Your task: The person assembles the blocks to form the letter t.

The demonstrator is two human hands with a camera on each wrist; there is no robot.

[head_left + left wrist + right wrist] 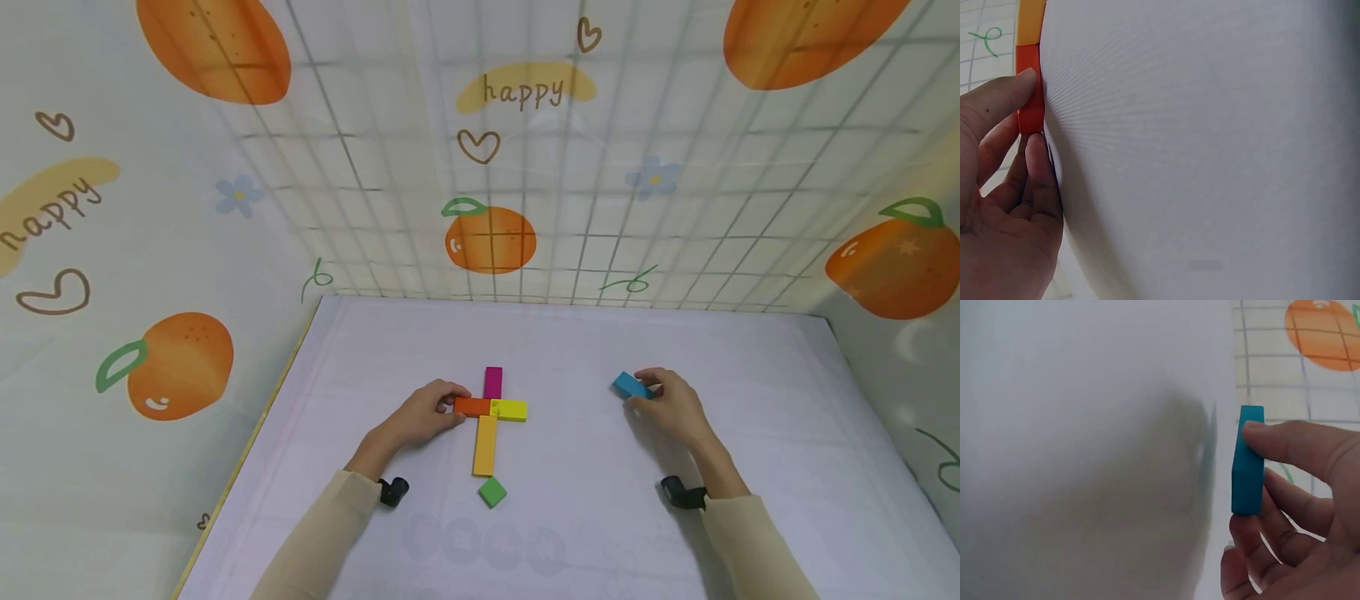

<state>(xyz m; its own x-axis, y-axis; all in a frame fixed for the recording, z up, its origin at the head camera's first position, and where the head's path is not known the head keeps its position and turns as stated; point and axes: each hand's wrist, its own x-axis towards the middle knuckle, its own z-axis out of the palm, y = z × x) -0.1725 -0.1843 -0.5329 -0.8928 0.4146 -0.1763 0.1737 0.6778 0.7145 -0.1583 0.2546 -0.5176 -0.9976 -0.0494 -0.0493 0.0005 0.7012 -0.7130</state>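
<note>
Flat coloured blocks form a cross on the white table (585, 517): a magenta block (492, 382) at the top, a red-orange block (472, 406) on the left, a yellow block (509, 409) on the right, an amber block (485, 444) below. My left hand (429, 411) pinches the red-orange block (1030, 94) between thumb and fingers. A green square block (492, 491) lies loose below the cross. To the right, my right hand (670, 402) holds a blue block (632, 385) just above the table; in the right wrist view thumb and fingers pinch the blue block (1247, 460).
Cloth walls printed with oranges and "happy" enclose the table at the back (495, 167), left and right. A yellow table edge (247, 450) runs along the left side. A black wrist camera (393, 490) sits on each forearm.
</note>
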